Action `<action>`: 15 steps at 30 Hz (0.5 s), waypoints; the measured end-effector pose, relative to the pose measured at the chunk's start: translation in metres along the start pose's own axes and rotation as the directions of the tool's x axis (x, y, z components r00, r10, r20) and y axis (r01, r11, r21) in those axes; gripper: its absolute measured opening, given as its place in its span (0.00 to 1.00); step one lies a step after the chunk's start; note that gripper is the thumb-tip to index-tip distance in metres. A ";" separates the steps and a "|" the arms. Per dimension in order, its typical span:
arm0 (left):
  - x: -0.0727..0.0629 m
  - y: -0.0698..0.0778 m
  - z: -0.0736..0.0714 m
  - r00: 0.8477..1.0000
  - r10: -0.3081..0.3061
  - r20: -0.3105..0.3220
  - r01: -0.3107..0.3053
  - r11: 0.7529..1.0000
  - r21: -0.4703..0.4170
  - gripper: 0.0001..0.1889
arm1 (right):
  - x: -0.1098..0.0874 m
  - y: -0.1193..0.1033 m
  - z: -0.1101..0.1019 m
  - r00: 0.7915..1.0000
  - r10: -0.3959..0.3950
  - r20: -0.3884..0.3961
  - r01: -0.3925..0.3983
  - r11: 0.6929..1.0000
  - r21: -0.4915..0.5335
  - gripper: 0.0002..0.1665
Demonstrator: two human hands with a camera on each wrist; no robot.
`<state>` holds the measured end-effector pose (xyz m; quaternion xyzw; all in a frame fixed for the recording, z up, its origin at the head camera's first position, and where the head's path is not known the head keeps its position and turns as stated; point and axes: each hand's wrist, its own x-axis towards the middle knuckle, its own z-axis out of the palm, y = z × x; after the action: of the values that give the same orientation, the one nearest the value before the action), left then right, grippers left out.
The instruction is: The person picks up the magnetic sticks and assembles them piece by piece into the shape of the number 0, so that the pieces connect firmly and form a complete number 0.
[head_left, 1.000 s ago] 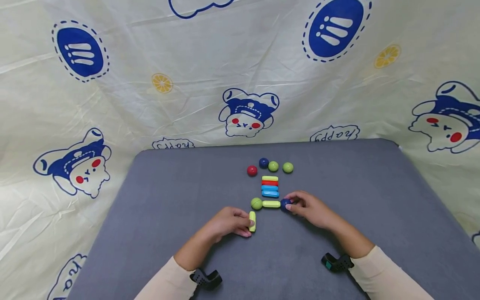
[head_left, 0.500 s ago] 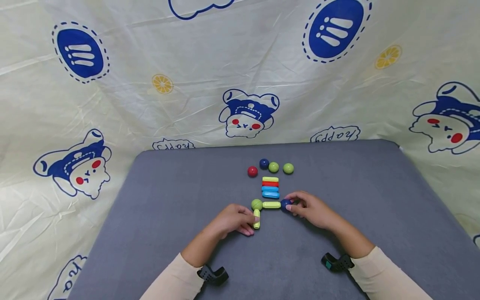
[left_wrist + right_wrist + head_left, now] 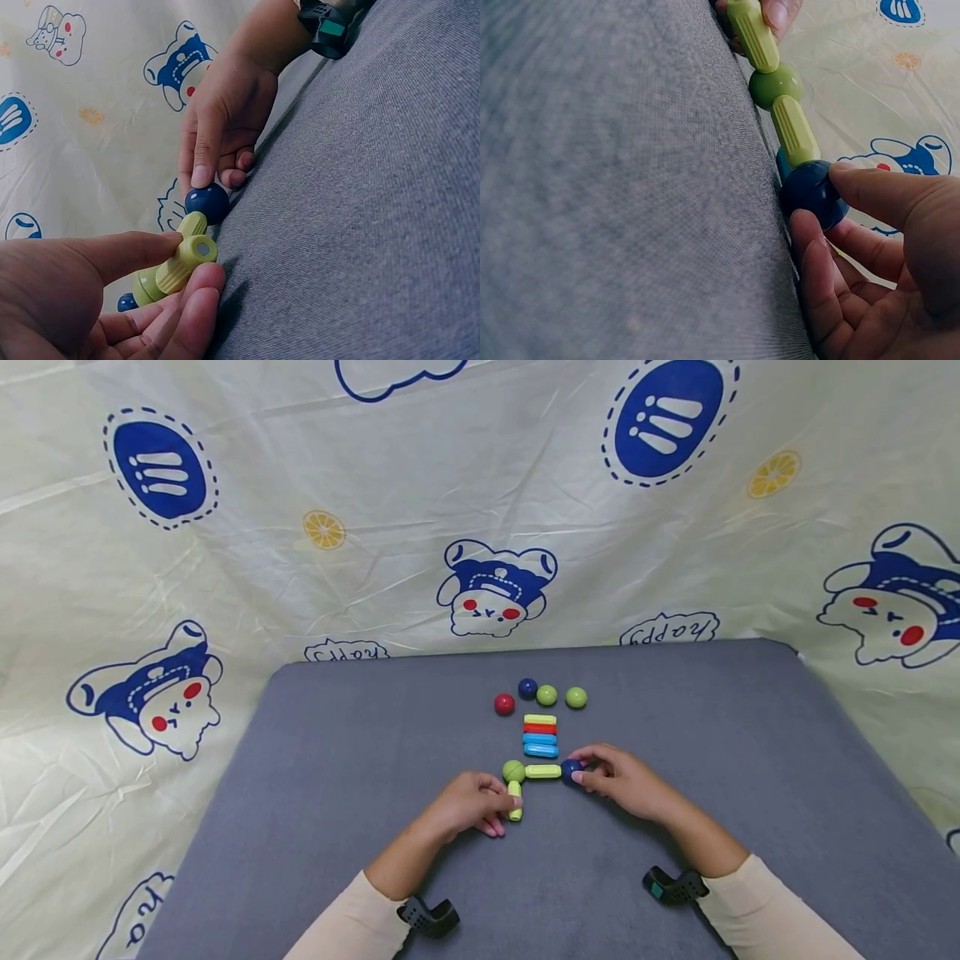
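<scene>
Pinches a yellow-green rod (image 3: 514,789) with the fingers of the left hand (image 3: 471,804), hiding part of it in the head view, and holds its far end against a green ball (image 3: 513,771) on the desk (image 3: 360,752). Pinches a dark blue ball (image 3: 570,770) with the fingers of the right hand (image 3: 618,781), partly covering it. Spans from ball to ball with a second rod (image 3: 543,772), partly hidden in the left wrist view. Shows only a blue sliver (image 3: 783,164), hard to identify, in the right wrist view; cuts off both sleeves (image 3: 780,906) below.
</scene>
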<state>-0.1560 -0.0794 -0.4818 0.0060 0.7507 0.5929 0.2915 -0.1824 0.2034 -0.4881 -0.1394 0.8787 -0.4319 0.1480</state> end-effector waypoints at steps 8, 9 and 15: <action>0.001 -0.002 -0.001 1.000 0.009 0.006 -0.009 1.000 -0.007 0.10 | 0.001 0.000 0.001 1.000 0.017 -0.005 -0.017 1.000 0.012 0.22; 0.002 -0.003 -0.001 1.000 0.008 0.007 -0.008 1.000 -0.009 0.10 | 0.001 0.001 0.001 1.000 0.017 -0.004 -0.017 1.000 0.010 0.22; 0.004 -0.004 -0.001 1.000 0.009 0.004 -0.009 1.000 -0.017 0.11 | -0.001 0.000 -0.001 1.000 -0.004 -0.006 0.004 1.000 0.014 0.23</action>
<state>-0.1582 -0.0805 -0.4866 0.0079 0.7450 0.6005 0.2905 -0.1818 0.2044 -0.4880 -0.1387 0.8759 -0.4386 0.1456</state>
